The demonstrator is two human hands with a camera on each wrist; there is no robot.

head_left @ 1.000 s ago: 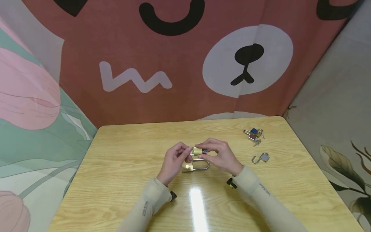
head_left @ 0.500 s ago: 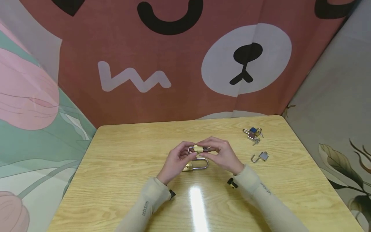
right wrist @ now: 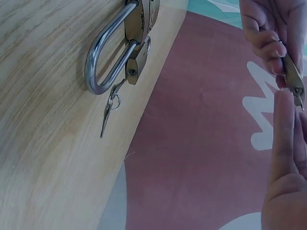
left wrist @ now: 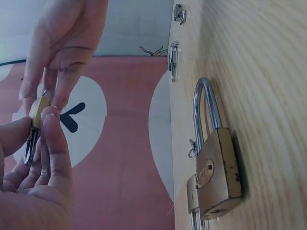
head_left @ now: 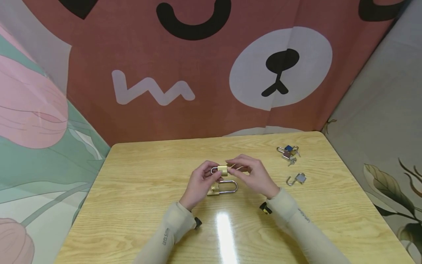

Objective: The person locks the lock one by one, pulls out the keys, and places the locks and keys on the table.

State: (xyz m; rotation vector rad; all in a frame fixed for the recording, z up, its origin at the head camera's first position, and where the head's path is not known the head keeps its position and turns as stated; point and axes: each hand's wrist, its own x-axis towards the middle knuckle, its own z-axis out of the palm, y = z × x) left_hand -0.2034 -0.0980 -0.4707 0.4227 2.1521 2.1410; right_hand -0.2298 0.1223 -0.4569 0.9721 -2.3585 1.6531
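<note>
My left hand (head_left: 197, 185) pinches a small brass padlock (head_left: 222, 169) between thumb and fingers, above the table. The lock's shackle points left. At its lower end, a key (right wrist: 301, 100) juts out in the right wrist view. My right hand (head_left: 257, 178) is at that end, its thumb and forefinger extended on either side with a gap between them. A large brass padlock (left wrist: 218, 172) with a long steel shackle lies below the hands. Against it lies another small brass padlock (right wrist: 137, 64) with keys (right wrist: 105, 117), mostly hidden in the head view.
A cluster of padlocks (head_left: 287, 155) with keys lies at the back right of the wooden table (head_left: 148, 205). Nearer, a grey padlock (head_left: 300, 178) has its shackle swung out. A printed curtain (head_left: 211, 121) hangs behind the table.
My left hand's thumb and fingers have moved along onto the lock's body. The right hand has drawn slightly off the body, its forefinger and thumb spreading apart at the key end.
</note>
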